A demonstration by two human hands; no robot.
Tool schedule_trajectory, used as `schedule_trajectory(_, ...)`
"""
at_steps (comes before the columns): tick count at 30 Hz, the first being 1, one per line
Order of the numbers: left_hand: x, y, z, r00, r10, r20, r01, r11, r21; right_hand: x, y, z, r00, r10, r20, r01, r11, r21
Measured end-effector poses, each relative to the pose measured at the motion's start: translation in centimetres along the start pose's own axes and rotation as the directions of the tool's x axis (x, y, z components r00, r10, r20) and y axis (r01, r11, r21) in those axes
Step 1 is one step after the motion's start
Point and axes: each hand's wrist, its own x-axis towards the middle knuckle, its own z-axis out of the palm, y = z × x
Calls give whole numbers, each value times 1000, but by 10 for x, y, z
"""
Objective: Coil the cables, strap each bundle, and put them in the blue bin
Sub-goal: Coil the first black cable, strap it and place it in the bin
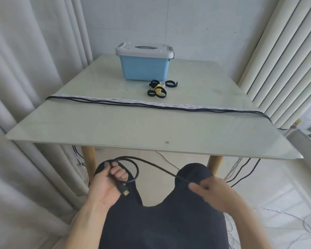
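Below the table's near edge, my left hand (109,182) grips a black cable (152,165) formed into a small loop, its gold-tipped plug hanging by my palm. The same cable runs right to my right hand (212,192), which pinches it over my knee. Several black and white cables (151,103) lie stretched across the glass table (115,126), their ends hanging off both sides. Black and yellow straps (159,88) sit in a small pile in front of the blue bin (144,70), whose grey lid is closed.
Curtains hang to the left, and a white radiator stands at the right. Loose cable ends trail on the tiled floor under and right of the table. The table's wooden legs stand close in front of my knees.
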Motion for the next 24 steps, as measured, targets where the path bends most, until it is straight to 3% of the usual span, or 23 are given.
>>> schedule_trajectory(4, -8, -19, 8, 998, 61, 15, -61, 998, 0, -33, -53, 14, 985, -96, 145, 116, 984, -138)
schedule_trajectory(8, -12, -31, 18, 999, 35, 41, -32, 997, -68, -52, -90, 21, 936, -207, 285, 274, 936, -221)
schedule_trajectory(10, -15, -36, 24, 999, 25, 37, -20, 993, -113, -53, -99, 25, 910, -237, 340, 327, 915, -238)
schedule_trajectory(12, -17, -38, 28, 998, 32, 50, -29, 999, -44, -52, -102, 24, 895, -266, 358, 354, 911, -210)
schedule_trajectory(14, -17, -37, 25, 995, 85, 46, -92, 978, 186, -51, -101, 17, 882, -337, 330, 403, 901, -157)
schedule_trajectory(16, -20, -32, 21, 991, 122, 63, -137, 890, 434, -51, -99, 8, 849, -422, 317, 471, 877, -95)
schedule_trajectory(20, -34, -34, 25, 984, 59, 170, -159, 729, 666, -46, -101, 0, 770, -577, 272, 578, 811, 85)
schedule_trajectory(22, -40, -38, 27, 973, -74, 217, -119, 648, 752, -43, -105, 2, 739, -655, 155, 634, 755, 166)
schedule_trajectory(24, -44, -31, 27, 912, -295, 286, -70, 574, 816, -44, -109, 5, 742, -666, -79, 666, 716, 210)
